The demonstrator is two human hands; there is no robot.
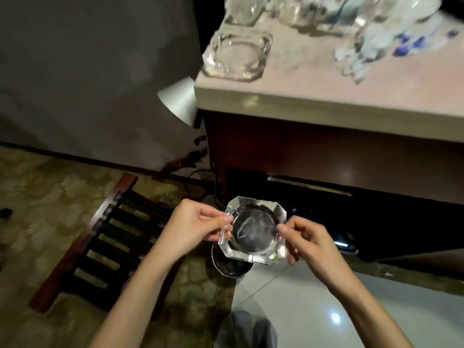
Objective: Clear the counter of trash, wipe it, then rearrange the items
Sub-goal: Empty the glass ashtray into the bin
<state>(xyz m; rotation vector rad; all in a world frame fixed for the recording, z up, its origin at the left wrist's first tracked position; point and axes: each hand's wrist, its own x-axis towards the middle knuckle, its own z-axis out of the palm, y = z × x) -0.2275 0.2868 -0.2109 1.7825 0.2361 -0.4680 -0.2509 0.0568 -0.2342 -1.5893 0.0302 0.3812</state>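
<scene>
Far left: dark wooden slatted rack (105, 237) lying on the patterned carpet (50, 197), well clear of the hands. Left hand (190, 226) pinches the left edge of a clear octagonal glass ashtray (253, 231), thumb on top, fingers curled under the rim. Ashtray is held in the air, tilted toward the camera, low in front of the cabinet, directly over a round dark bin (232, 266) with a metal rim; the bin's mouth is partly covered by the ashtray. Grey smears visible on the ashtray's bowl, can't tell what they are. Right hand (307, 241) clamps the ashtray's right edge the same way, thumb on top, fingers folded beneath. Up left of centre: silver cone lampshade (179, 101) just beside the counter corner. On the pale counter (326, 96) near its left corner sits a second glass ashtray (238, 55), flat, apart from the blurred clear glassware (313, 11) behind it. Further right on the counter: blurred clear plastic wrapping with blue print (391, 43), details unreadable. Below the counter: dark wood cabinet (301, 146). Bottom right: glossy pale tile floor (326, 297).
</scene>
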